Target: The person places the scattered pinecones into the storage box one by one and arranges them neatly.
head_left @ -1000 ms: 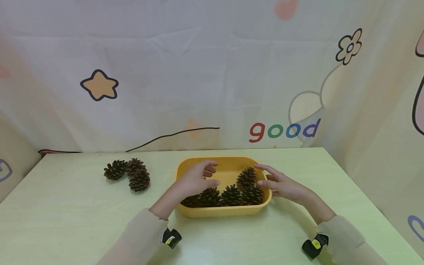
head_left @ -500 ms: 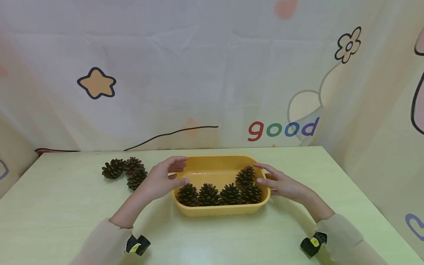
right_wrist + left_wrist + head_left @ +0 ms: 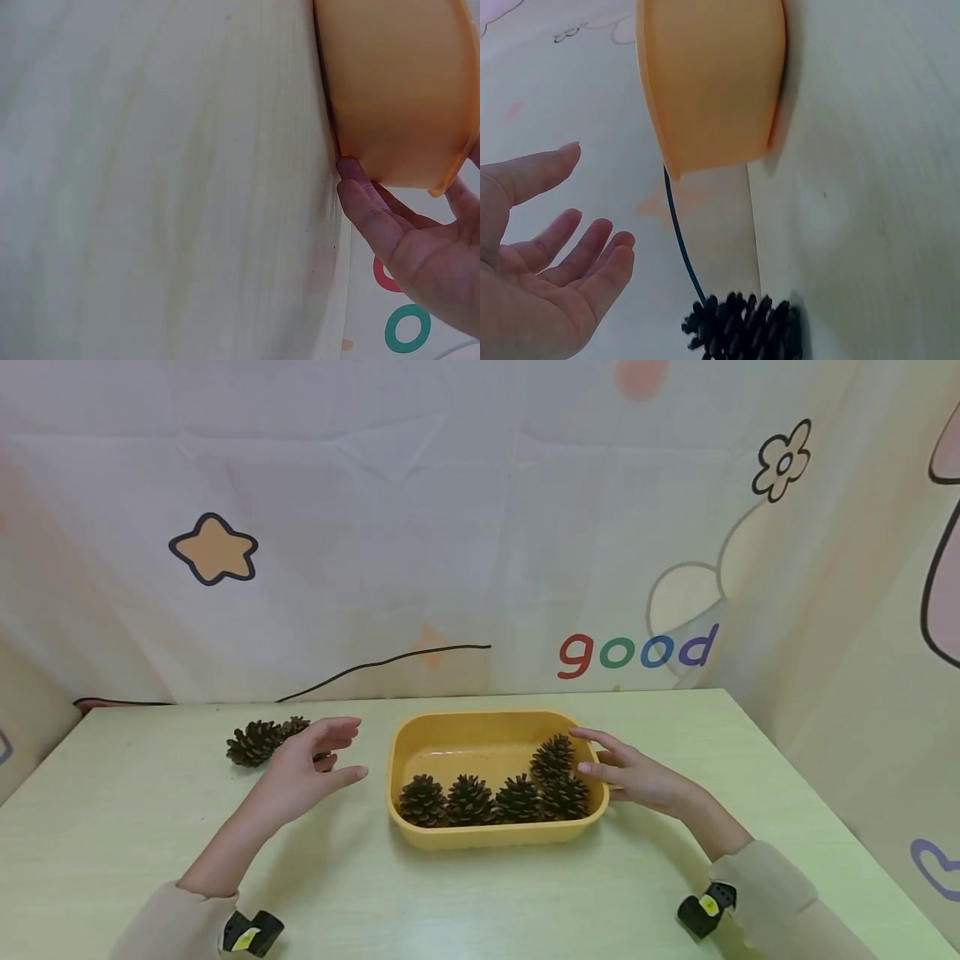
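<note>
A yellow plastic tub [image 3: 495, 837] stands on the table with several brown pine cones [image 3: 470, 802] inside, lined along its near side and right end. My right hand [image 3: 637, 781] grips the tub's right end: the thumb reaches over the rim, while in the right wrist view fingers [image 3: 367, 214] lie low against the outer wall. Left of the tub, my left hand [image 3: 300, 777] hovers with fingers parted and nothing in it. It partly hides the loose pine cones [image 3: 253, 743] behind it. One pine cone [image 3: 746, 330] shows below that hand in the left wrist view.
The pale table [image 3: 480, 902] ends at a printed cloth backdrop [image 3: 375, 552] behind the tub. Another cloth panel [image 3: 862, 693] closes off the right side. A small black camera is strapped to each wrist.
My left hand has moved left, out from over the tub to in front of the loose pine cones. My right hand keeps its place on the tub. The view has shifted slightly.
</note>
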A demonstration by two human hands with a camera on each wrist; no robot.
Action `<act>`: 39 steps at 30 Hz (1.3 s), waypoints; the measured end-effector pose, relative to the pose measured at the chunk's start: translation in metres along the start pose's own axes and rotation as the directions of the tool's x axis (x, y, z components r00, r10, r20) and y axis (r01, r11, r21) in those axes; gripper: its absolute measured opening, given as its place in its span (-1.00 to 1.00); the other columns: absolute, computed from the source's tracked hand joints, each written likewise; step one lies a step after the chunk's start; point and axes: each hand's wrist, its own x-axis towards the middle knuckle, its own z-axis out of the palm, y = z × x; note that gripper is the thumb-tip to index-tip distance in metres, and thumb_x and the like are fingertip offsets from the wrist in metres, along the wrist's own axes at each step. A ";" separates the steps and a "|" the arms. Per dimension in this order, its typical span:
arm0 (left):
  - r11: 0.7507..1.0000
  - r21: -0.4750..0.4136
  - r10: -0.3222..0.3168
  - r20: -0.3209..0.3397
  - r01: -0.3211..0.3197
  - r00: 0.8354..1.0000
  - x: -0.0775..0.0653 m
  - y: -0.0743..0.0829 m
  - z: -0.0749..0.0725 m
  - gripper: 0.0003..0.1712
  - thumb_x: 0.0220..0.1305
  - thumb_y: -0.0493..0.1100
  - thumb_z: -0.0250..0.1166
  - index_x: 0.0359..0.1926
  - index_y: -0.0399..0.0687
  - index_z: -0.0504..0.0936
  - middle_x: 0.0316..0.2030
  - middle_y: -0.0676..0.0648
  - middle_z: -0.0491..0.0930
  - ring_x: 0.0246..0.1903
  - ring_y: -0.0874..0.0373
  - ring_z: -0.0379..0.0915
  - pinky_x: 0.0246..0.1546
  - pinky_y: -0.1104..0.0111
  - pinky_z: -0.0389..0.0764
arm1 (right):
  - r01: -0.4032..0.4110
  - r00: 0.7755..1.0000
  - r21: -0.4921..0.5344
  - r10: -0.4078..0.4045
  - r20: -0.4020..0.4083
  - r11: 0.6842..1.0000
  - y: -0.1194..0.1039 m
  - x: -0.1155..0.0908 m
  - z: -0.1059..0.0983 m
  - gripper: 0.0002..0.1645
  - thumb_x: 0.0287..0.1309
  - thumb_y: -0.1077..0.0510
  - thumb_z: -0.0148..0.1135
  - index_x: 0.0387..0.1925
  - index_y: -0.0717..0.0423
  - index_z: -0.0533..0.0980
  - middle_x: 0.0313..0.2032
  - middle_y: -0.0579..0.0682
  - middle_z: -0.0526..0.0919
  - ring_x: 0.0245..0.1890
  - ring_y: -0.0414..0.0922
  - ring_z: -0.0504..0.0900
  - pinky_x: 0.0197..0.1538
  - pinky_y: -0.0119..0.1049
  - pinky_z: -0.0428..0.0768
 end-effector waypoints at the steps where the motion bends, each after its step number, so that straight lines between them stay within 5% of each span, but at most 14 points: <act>1: 1.000 0.003 -0.007 -0.005 0.007 1.000 -0.001 -0.002 -0.002 -0.36 0.08 -0.20 0.34 0.19 -0.18 0.34 0.10 -0.23 0.41 0.10 -0.10 0.32 0.09 0.11 0.41 | -0.001 1.000 -0.001 0.001 -0.002 1.000 0.000 0.000 0.000 -0.19 0.24 -0.04 0.05 0.40 -0.03 -0.09 0.35 0.34 -0.19 0.28 0.37 -0.01 0.09 0.13 0.38; 16: 0.992 0.106 -0.064 -0.069 0.071 0.996 -0.004 -0.039 -0.025 -0.28 0.06 -0.22 0.34 0.23 -0.28 0.26 0.13 -0.34 0.33 0.12 -0.22 0.25 0.12 0.02 0.33 | -0.003 1.000 0.006 0.003 -0.003 1.000 0.000 -0.001 0.000 -0.19 0.25 -0.04 0.05 0.40 -0.03 -0.09 0.35 0.34 -0.17 0.27 0.36 0.03 0.10 0.12 0.37; 39: 0.950 0.278 -0.146 -0.001 0.140 0.989 0.009 -0.059 -0.027 -0.23 0.03 -0.10 0.37 0.20 -0.32 0.26 0.08 -0.46 0.34 0.06 -0.32 0.27 -0.04 -0.09 0.39 | -0.014 1.000 -0.004 0.014 -0.020 1.000 -0.001 -0.001 0.001 -0.18 0.23 -0.04 0.07 0.39 -0.05 -0.08 0.35 0.33 -0.15 0.27 0.35 0.04 0.08 0.13 0.38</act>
